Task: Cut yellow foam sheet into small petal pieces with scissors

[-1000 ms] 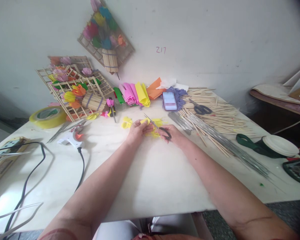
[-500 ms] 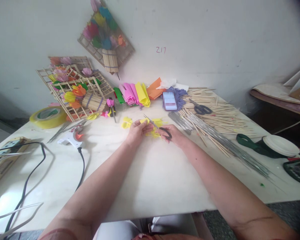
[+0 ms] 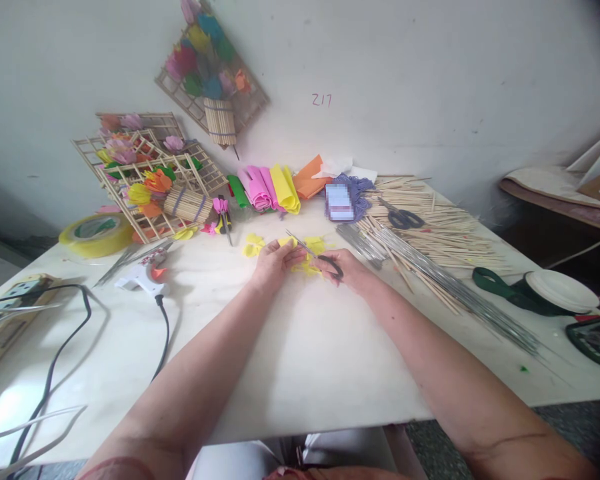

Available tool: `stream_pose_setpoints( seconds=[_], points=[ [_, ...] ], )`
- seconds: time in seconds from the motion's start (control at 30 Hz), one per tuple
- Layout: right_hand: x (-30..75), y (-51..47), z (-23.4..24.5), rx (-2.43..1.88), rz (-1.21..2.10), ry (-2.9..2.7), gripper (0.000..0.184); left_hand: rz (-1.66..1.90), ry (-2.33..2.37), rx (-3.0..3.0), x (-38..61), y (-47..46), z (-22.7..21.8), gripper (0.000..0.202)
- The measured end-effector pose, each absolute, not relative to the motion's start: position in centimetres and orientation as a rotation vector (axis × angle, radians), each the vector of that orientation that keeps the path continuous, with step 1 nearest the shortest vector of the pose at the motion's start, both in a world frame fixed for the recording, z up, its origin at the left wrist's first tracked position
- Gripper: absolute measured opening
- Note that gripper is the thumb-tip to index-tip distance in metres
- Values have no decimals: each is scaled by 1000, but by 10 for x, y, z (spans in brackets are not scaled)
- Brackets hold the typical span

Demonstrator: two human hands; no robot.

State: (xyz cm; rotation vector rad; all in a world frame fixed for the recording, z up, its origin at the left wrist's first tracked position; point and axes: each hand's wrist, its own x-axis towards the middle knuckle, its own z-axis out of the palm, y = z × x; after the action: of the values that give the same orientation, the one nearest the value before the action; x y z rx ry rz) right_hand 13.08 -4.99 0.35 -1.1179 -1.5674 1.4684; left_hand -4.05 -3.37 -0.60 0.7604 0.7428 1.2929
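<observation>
My left hand (image 3: 275,261) is closed in a pinch on a small yellow paper piece (image 3: 289,243) above the white table (image 3: 300,360). My right hand (image 3: 347,269) grips the black handles of small scissors (image 3: 313,253), whose blades point up and left against the yellow piece. Cut yellow scraps (image 3: 310,267) lie under and between the hands, and more yellow petals (image 3: 253,245) sit just left of them.
A glue gun (image 3: 145,272) with its black cord lies at left, near a yellow tape roll (image 3: 96,233). Wooden racks with paper flowers (image 3: 155,187), rolled coloured sheets (image 3: 270,188), wooden sticks and wires (image 3: 430,233), second scissors (image 3: 403,217) and green tape (image 3: 500,287) fill the back and right.
Almost nothing differs; the scissors have shifted very slightly against the yellow piece while both hands stay in place.
</observation>
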Motion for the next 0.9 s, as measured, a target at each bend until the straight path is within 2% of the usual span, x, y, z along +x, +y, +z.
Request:
stream_pose_setpoints(
  seconds=[0.63, 0.9],
  points=[
    [132, -49, -1, -1111, 1475, -1593, 33, 1355, 768, 721, -40, -31, -7, 10],
    [134, -48, -2, -1121, 1505, -1577, 34, 1283, 809, 766, -39, -34, -3, 17]
  ],
)
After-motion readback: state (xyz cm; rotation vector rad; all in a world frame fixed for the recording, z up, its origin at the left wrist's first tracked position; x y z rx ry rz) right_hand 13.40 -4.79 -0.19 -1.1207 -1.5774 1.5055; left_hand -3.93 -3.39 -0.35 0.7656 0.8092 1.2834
